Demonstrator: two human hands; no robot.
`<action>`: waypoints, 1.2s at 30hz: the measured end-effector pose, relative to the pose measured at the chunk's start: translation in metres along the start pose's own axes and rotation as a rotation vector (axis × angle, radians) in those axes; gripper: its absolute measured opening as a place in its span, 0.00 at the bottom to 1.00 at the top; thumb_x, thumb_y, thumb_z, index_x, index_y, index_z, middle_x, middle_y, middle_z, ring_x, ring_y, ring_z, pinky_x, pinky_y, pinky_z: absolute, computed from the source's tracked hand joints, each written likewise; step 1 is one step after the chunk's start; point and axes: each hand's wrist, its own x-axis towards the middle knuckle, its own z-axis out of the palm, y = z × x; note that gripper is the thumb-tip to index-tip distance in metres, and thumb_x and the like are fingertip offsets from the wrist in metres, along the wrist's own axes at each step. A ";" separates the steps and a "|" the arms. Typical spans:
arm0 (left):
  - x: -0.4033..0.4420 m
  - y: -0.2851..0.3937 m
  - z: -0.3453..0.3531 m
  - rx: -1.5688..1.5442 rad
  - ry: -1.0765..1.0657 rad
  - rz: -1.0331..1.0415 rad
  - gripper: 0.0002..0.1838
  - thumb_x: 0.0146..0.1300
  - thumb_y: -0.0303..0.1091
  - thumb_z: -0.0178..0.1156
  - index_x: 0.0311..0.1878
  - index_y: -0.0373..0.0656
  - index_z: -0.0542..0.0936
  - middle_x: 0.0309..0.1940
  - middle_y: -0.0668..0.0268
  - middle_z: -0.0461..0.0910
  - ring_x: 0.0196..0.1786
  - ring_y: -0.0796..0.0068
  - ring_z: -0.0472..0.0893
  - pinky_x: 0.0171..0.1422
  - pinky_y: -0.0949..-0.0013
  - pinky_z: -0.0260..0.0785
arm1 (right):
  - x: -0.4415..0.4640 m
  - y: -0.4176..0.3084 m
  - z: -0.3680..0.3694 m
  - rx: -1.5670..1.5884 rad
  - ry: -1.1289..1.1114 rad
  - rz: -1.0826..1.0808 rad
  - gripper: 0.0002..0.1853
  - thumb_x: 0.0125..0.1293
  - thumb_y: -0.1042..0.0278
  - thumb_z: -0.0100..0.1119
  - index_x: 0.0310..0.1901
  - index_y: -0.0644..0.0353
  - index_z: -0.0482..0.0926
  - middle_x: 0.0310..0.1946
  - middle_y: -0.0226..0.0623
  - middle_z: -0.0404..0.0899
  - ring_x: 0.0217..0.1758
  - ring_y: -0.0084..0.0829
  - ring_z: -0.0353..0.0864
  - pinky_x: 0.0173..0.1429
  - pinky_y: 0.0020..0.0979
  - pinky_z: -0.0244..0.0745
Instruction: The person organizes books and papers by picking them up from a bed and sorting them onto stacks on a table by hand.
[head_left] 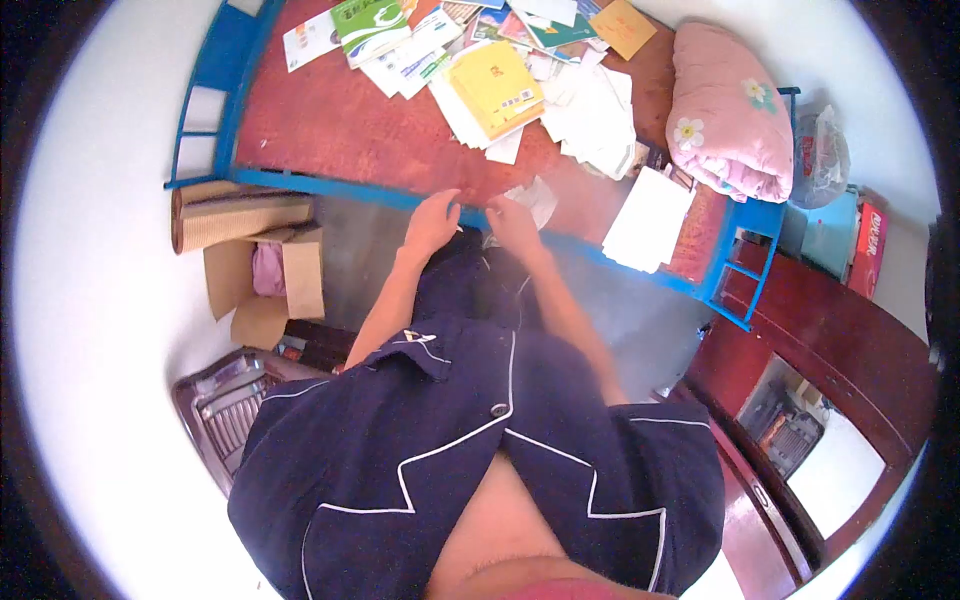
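My left hand is at the near edge of the red bed board, fingers curled in toward the thumb. Beside it, a short gap away, my right hand has its fingers bent together too. What either hand pinches is too small to make out. A crumpled, translucent white sheet lies against the fingers of my right hand. Thin pale strands show over the dark trousers below the hands. Farther back, a yellow book rests on loose white papers.
A blue metal frame edges the board. White sheets and a rolled pink quilt are at the right. A green booklet lies at the back. An open cardboard box and a brown chair stand at the left.
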 end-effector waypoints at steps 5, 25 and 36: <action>0.053 -0.009 -0.011 -0.137 -0.019 0.039 0.17 0.62 0.31 0.54 0.53 0.34 0.76 0.46 0.49 0.81 0.50 0.51 0.80 0.56 0.57 0.71 | 0.038 0.001 0.001 -0.025 -0.016 0.139 0.11 0.62 0.66 0.56 0.41 0.63 0.78 0.37 0.50 0.80 0.44 0.49 0.79 0.48 0.44 0.74; 0.225 -0.114 0.091 -0.430 0.029 -0.452 0.21 0.63 0.35 0.57 0.56 0.33 0.75 0.45 0.51 0.81 0.49 0.62 0.81 0.54 0.64 0.72 | 0.267 0.082 -0.006 -0.293 -0.101 0.250 0.23 0.58 0.62 0.60 0.52 0.66 0.74 0.47 0.56 0.77 0.52 0.53 0.76 0.57 0.47 0.71; 0.261 -0.143 0.113 -0.619 -0.016 -0.753 0.31 0.58 0.37 0.62 0.61 0.28 0.69 0.57 0.47 0.74 0.60 0.57 0.75 0.63 0.65 0.66 | 0.357 0.208 -0.005 -0.241 0.040 0.307 0.26 0.52 0.63 0.66 0.52 0.65 0.75 0.49 0.54 0.76 0.57 0.51 0.72 0.61 0.43 0.68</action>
